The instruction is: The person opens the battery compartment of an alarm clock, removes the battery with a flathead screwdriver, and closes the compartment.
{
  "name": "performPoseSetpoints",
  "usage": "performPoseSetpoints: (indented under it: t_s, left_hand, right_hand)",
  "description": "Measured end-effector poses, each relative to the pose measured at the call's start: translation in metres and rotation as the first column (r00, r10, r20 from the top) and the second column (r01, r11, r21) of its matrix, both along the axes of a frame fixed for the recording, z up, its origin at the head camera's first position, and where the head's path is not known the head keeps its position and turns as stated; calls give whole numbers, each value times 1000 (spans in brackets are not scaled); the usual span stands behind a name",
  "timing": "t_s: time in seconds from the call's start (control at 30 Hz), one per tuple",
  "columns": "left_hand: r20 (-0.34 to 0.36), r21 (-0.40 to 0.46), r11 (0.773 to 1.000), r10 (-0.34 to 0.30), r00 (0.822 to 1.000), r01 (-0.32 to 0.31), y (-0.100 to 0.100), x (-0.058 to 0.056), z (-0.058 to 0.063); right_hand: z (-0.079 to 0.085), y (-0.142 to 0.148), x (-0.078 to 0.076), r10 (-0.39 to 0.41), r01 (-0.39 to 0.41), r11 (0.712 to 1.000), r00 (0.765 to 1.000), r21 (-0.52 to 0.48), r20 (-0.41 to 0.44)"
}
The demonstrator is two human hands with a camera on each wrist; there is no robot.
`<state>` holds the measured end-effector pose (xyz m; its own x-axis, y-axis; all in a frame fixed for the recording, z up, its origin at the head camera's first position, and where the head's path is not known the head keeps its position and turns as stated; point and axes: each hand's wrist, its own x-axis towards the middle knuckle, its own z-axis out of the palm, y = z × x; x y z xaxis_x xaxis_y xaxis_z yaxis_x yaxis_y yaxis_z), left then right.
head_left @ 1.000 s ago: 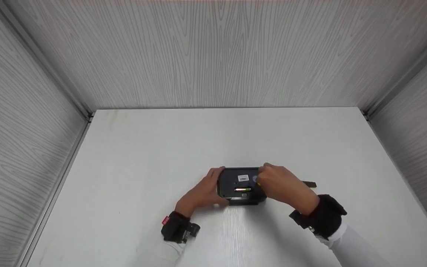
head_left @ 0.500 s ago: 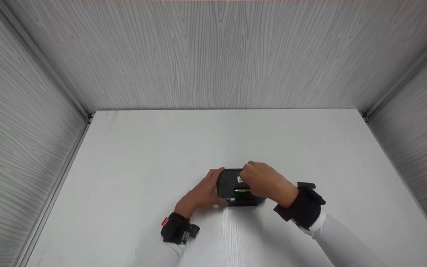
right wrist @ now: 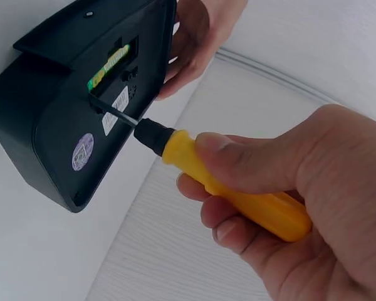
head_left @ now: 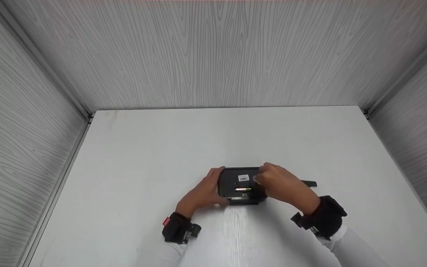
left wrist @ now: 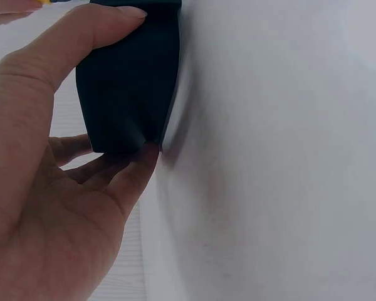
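My left hand (head_left: 207,190) grips the left end of a black plastic device (head_left: 232,185), thumb on one side and fingers on the other; in the left wrist view the thumb lies along its dark end face (left wrist: 128,81). A battery (right wrist: 108,67), green and yellow, sits in a slot in the face turned up. Beside the slot are a white barcode label (right wrist: 116,110) and a round purple sticker (right wrist: 83,152). In my right hand (right wrist: 269,194) I hold a screwdriver (right wrist: 238,197) by its yellow handle. Its tip meets the device right at the battery's end.
A dark flat strip (head_left: 310,183) lies on the white table (head_left: 161,148), just past my right wrist and partly hidden by it. Grey wood-grain panels (head_left: 213,55) wall the table at the back and both sides.
My right hand moved left over the device half a second ago, covering part of the label, and is now back to the right. The left hand and device stay nearly in place.
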<state>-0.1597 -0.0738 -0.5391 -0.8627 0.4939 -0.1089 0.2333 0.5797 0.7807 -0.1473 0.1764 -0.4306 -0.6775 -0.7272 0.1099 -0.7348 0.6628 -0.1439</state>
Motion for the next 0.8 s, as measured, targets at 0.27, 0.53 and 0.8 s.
performPoseSetpoints:
  t_s: [0.27,0.53,0.8]
  left_hand:
    - [35,-34,999,31,999,-29,0,0,-1]
    - [38,-26,999,20,999,-19,1,-1,-2]
    - [31,-13,1000,22,999,-21,0,0,-2]
  right_hand:
    - [-10,23,0,-58,62,986,998,-154,33]
    - [-35,50,-1,-91,121,916,991,-383,96]
    - [-72,71,2,-182,219,796,976,-563,122]
